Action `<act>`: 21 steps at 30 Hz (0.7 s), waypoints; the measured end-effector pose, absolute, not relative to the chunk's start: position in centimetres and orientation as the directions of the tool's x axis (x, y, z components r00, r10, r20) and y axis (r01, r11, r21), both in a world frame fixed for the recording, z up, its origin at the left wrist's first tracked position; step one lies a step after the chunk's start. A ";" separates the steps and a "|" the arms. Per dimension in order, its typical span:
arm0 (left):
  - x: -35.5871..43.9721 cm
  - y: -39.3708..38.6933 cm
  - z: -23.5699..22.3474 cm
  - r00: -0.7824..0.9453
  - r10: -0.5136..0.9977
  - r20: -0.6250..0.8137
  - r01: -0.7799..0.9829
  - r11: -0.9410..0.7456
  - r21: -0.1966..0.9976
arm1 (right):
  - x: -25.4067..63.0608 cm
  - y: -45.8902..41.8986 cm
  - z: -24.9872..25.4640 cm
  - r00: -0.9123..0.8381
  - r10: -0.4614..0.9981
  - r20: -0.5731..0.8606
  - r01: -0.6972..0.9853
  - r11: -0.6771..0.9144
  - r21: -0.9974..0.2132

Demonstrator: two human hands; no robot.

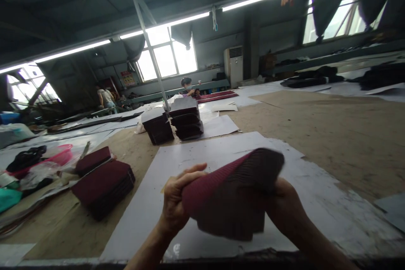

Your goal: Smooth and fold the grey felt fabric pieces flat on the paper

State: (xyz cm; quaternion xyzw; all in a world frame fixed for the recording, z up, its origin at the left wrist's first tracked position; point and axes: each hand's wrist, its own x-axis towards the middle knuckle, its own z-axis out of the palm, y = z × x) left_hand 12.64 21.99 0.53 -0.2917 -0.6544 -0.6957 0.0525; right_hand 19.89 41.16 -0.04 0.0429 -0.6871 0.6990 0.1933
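A stack of dark red ribbed fabric pieces [234, 194] is held up above a white sheet [316, 194] on the table. My left hand [175, 202] grips the stack's left edge, thumb on top and fingers curled round it. My right hand [283, 206] is behind the stack's right side, mostly hidden by the fabric, and seems to clasp it. The top pieces bend upward and are blurred.
A pile of the same dark red pieces [103, 185] lies at the left, and two taller stacks [172, 124] stand further back. A pink basin [60, 156] and bags sit at the far left. Two people [186, 86] are near the windows.
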 end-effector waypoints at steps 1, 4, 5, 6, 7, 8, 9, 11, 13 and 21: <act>12.6 22.0 0.6 -0.830 0.328 0.451 0.406 -0.199 0.892 | 20.3 41.1 -0.1 -0.830 0.231 0.508 -0.473 0.190 -0.860; 12.1 22.1 0.1 -0.836 0.471 0.280 0.130 -0.327 0.936 | 20.9 41.0 -0.2 -0.548 0.082 0.833 -0.722 0.457 -0.520; 11.9 22.0 -0.2 -0.832 0.496 0.249 0.093 -0.318 0.944 | 20.9 41.0 -0.1 -0.546 0.074 0.834 -0.724 0.460 -0.515; 11.8 21.8 -0.4 -0.830 0.502 0.241 0.108 -0.279 0.954 | 20.7 41.1 0.1 -0.603 0.106 0.791 -0.690 0.428 -0.584; 11.7 21.6 -0.6 -0.837 0.481 0.262 0.173 -0.222 0.960 | 20.4 41.1 0.3 -0.705 0.150 0.694 -0.619 0.347 -0.704; 11.6 21.4 -0.7 -0.837 0.459 0.298 0.256 -0.152 0.955 | 20.0 41.2 0.5 -0.821 0.171 0.545 -0.508 0.218 -0.833; 11.7 21.2 -0.7 -0.831 0.438 0.343 0.339 -0.089 0.937 | 19.7 41.3 0.7 -0.917 0.148 0.370 -0.365 0.061 -0.929; 11.9 21.1 -0.7 -0.827 0.409 0.386 0.408 -0.036 0.912 | 19.4 41.4 0.8 -0.994 0.000 0.110 -0.108 -0.203 -0.973; 12.2 21.4 -0.8 -0.867 0.358 0.347 0.332 -0.106 0.937 | 19.4 41.5 0.5 -0.996 -0.027 0.085 -0.078 -0.203 -0.976; 13.4 23.2 -1.7 -0.847 0.516 -0.129 -0.384 -0.425 0.820 | 19.8 41.4 -1.7 -0.598 0.059 0.800 -0.703 0.441 -0.558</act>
